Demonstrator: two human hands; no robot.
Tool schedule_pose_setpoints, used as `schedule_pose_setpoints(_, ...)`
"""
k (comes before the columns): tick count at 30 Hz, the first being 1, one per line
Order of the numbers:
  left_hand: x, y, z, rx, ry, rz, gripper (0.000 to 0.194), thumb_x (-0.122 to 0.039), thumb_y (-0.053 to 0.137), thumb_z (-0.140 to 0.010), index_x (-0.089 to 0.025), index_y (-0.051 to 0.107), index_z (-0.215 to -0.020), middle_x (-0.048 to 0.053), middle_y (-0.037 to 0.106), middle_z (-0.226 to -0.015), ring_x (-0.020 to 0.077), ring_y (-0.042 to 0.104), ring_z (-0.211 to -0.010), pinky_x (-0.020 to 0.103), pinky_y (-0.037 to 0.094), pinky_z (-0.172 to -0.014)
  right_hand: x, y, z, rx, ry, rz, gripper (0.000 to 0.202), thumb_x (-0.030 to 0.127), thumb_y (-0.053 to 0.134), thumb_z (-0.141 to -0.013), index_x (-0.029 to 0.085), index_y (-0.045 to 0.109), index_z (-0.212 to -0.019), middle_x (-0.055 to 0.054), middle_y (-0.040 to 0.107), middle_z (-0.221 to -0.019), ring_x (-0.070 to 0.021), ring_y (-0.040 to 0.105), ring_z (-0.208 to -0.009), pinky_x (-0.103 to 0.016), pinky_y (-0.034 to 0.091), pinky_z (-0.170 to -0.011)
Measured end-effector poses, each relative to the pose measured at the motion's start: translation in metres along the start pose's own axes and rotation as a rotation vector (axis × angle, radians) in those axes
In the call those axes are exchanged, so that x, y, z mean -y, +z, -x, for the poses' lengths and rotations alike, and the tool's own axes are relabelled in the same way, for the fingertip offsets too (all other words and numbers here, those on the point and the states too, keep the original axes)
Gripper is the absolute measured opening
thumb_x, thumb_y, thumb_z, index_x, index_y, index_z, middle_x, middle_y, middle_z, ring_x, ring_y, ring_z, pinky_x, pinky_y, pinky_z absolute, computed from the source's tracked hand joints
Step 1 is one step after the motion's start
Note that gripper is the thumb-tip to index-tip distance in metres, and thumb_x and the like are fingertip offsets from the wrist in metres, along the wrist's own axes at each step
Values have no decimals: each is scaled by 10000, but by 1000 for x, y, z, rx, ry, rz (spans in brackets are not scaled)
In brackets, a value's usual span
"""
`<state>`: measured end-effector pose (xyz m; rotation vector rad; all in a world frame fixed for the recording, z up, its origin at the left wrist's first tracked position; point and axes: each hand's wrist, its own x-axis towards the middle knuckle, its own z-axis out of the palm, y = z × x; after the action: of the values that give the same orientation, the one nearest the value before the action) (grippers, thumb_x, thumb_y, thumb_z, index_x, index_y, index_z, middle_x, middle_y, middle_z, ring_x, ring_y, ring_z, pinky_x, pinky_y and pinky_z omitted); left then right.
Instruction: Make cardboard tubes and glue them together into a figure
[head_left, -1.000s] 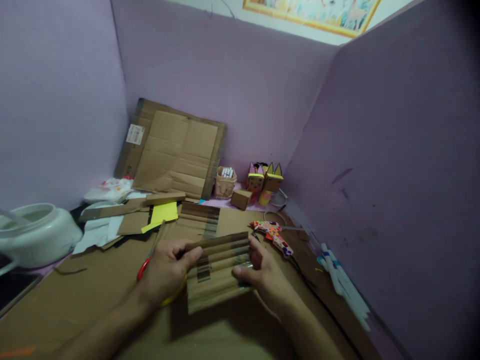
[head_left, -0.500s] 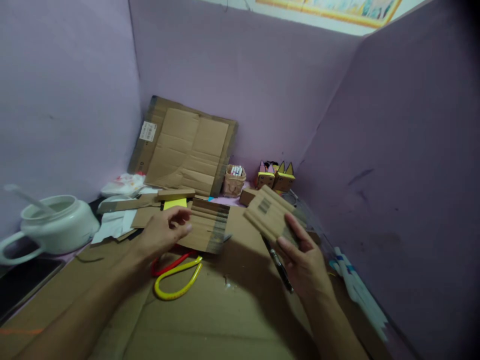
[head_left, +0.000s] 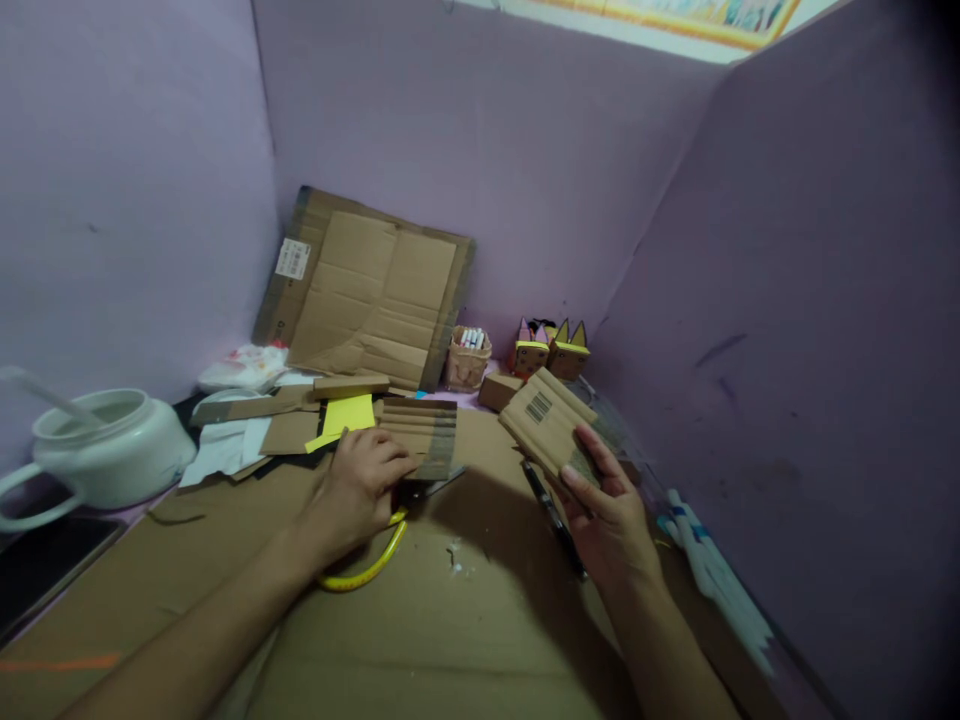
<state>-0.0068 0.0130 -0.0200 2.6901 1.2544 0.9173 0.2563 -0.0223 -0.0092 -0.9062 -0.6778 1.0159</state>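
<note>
In my right hand (head_left: 615, 515) is a small cardboard piece with a barcode (head_left: 544, 420), tilted, its lower right corner between thumb and fingers. My left hand (head_left: 364, 485) lies over scissors with a yellow handle loop (head_left: 367, 572), palm down, its curled fingertips at the near edge of a ridged cardboard piece (head_left: 424, 435). Whether those fingers grip anything is hidden. The scissors' blade shows just right of the hand, and their red loop is covered. A black pen (head_left: 553, 520) rests on the cardboard mat (head_left: 420, 640), left of my right hand.
At the left stands a white pot (head_left: 112, 455) with a handle. Behind are yellow paper (head_left: 349, 415), a leaning cardboard sheet (head_left: 375, 290), a holder of markers (head_left: 469, 360) and small eared boxes (head_left: 568, 358). White tubes (head_left: 712, 575) line the right wall.
My left hand has moved right and down onto the scissors, covering the red loop. The ridged cardboard sits slightly farther back, and more yellow paper shows. My right hand still holds its piece.
</note>
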Motion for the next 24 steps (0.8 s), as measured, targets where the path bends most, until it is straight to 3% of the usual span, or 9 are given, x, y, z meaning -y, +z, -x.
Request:
schedule_pose_setpoints(4,3,-13,0,-127,177,151,321,-33,533,-658,-236,729,-810,65,689,-1072,290,431,-1161,484,327,-992,4,-1,0,2,58,-40,456,176,775,-554,293,697,-987,-22,677,-1096,-211,637,-974,-359,513,-846)
schedule_pose_setpoints(6,2,-15,0,-100,204,260,286,-38,543,-651,-252,732,-670,44,622,-1228,310,322,-1279,523,261,-1043,6,-2,-1,4,81,-57,415,182,770,-536,295,713,-931,-6,698,-1037,-197,646,-932,-348,508,-845)
schedule_pose_setpoints(9,2,-14,-1,55,153,374,330,-28,521,-662,-271,737,-606,0,500,-1383,299,230,-1357,536,186,-1082,10,-2,-2,29,110,-69,361,192,769,-511,286,729,-857,3,719,-956,-195,652,-889,-345,503,-830)
schedule_pose_setpoints(13,7,-11,-1,177,28,652,321,-48,500,-686,-241,735,-584,43,551,-1336,277,453,-1248,489,247,-1078,9,2,3,138,229,-18,374,198,797,-480,264,740,-843,-8,731,-898,-204,658,-819,-346,497,-783)
schedule_pose_setpoints(19,10,-5,-2,98,-197,1045,149,-180,709,-675,-202,721,-528,95,571,-1308,317,473,-1235,433,283,-1077,0,5,12,312,386,150,305,251,825,-498,224,760,-795,-8,725,-773,-141,617,-645,-234,454,-578)
schedule_pose_setpoints(24,10,2,-5,80,-303,1277,243,-335,807,-600,-165,678,-485,134,583,-1281,353,485,-1221,465,342,-1038,-6,2,18,601,458,384,243,242,806,-539,209,770,-777,9,707,-709,-123,576,-599,-226,407,-551)
